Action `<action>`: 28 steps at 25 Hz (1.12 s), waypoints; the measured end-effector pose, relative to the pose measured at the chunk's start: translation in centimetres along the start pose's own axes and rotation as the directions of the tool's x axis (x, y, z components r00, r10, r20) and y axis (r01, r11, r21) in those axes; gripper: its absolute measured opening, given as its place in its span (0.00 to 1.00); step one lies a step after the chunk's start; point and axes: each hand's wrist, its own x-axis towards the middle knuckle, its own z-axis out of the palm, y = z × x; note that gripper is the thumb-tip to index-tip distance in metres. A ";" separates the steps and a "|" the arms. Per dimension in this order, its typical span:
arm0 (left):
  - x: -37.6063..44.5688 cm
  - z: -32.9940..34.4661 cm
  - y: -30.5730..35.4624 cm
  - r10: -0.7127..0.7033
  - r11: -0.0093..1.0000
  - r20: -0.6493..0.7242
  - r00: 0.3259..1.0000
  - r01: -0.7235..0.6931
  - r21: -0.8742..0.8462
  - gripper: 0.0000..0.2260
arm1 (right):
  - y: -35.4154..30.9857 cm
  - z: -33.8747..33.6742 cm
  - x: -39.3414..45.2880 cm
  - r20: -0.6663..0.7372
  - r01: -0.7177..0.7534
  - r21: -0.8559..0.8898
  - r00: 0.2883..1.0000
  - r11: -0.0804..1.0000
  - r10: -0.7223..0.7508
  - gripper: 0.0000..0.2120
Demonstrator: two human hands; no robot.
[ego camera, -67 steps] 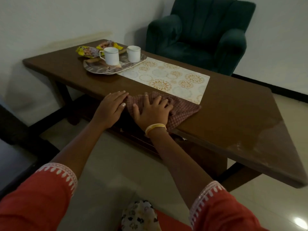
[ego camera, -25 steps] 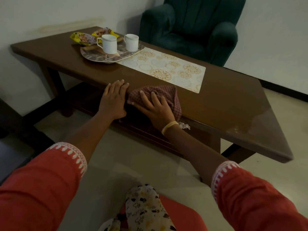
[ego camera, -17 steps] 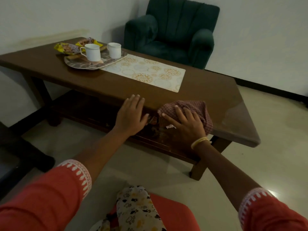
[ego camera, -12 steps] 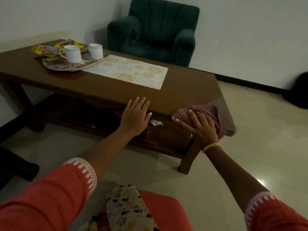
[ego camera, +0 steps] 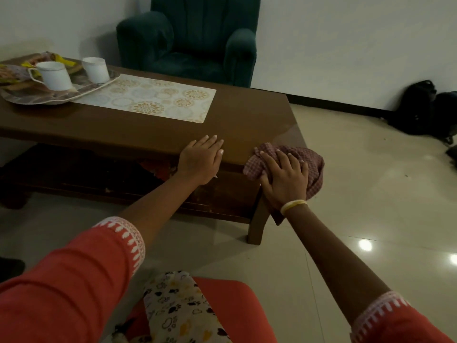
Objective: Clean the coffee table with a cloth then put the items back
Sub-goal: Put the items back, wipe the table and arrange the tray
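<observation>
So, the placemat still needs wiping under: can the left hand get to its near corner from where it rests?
Probably yes. The left hand lies flat on the table's near edge, and only bare wood lies between it and the placemat. The tray overlaps only its far end.

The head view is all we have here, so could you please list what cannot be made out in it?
- Snack packets: cut by the left edge, print too blurred to read.
- Tray: left part cut off.
- Lower shelf: contents lost in shadow.
- Cloth: part under the right hand hidden.
- Mugs: contents not visible.
</observation>
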 end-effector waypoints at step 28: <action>6.0 0.4 5.4 0.057 0.992 0.229 0.972 -0.030 -0.121 0.22 | 6.1 -1.7 5.9 0.413 -0.707 0.224 0.692 0.671 0.592 0.28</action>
